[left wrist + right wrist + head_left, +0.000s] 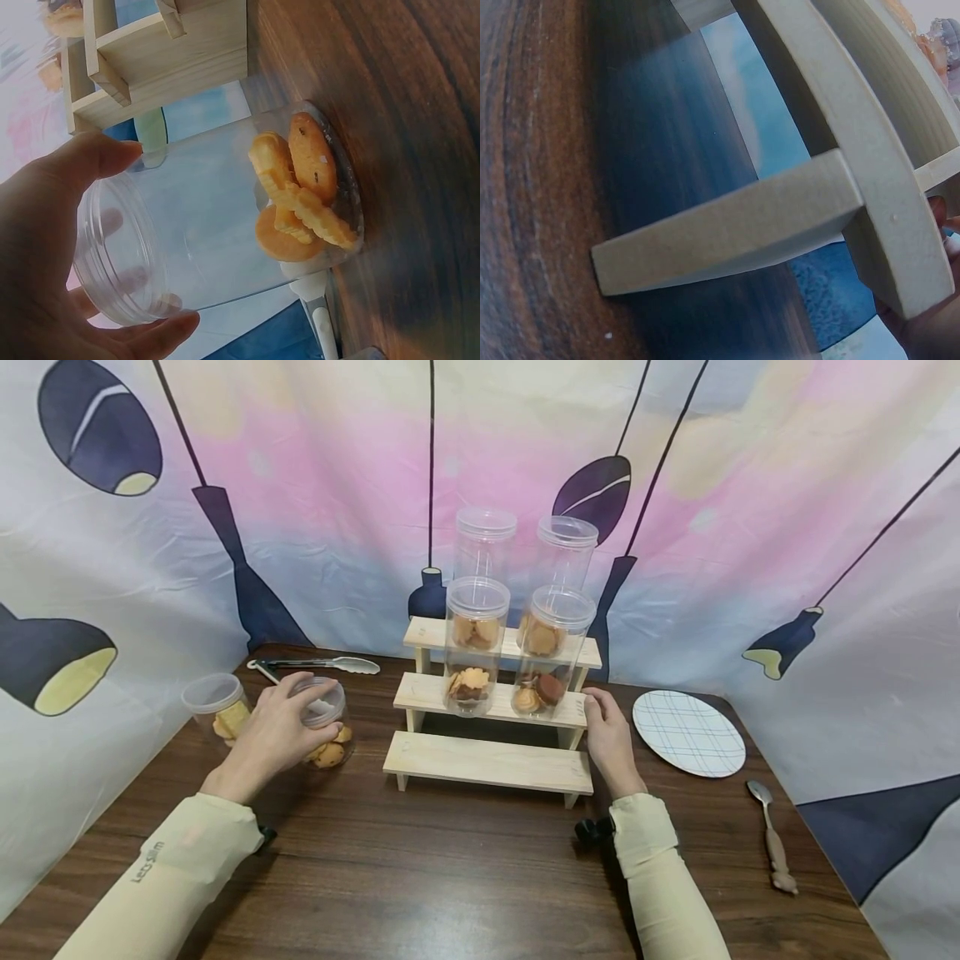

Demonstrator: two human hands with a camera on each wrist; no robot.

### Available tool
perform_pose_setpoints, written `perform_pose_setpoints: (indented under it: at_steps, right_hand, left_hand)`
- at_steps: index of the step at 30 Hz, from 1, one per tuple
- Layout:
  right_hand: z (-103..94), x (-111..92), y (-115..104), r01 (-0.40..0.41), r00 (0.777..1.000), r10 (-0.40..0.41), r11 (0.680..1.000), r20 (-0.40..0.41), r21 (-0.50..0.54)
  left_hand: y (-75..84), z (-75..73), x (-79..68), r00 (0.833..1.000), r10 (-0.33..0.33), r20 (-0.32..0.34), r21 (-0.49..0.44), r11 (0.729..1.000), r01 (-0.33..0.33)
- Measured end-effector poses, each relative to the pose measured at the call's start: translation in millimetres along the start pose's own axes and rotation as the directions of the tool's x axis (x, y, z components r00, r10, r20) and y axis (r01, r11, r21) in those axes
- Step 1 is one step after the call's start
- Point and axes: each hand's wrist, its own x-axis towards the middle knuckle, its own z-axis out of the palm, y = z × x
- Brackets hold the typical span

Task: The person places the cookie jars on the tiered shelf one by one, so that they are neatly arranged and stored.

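Note:
My left hand grips a clear jar of cookies from above, thumb and fingers spread around its lid. The jar's base is down at the brown table in the left wrist view. At the other side, my right hand holds the right end of the three-tier wooden stand by its middle step. Two clear cookie jars stand on that step, a left one and a right one. Behind them rise two more jars, one at left and one at right. The lowest step bears no jar.
Another lidded jar with yellow cookies stands left of my left hand. Tongs lie behind it near the curtain. To the right are a checked white plate and a spoon.

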Motion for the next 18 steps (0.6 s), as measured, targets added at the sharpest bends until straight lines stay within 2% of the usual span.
perform_pose_setpoints:
  at_steps: [11,18]
  right_hand:
    - [1.1,0.0,2.1,-0.010,1.000,0.010,1.000,0.002,0.012]
    - [0.7,1.0,1.8,-0.004,1.000,0.004,1.000,-0.005,0.015]
  left_hand:
    - [0.3,0.1,-3.3,1.000,-0.003,-0.020,0.007,1.000,0.003]
    - [8.4,-7.2,-1.6,0.997,0.024,-0.067,-0.015,1.000,-0.025]
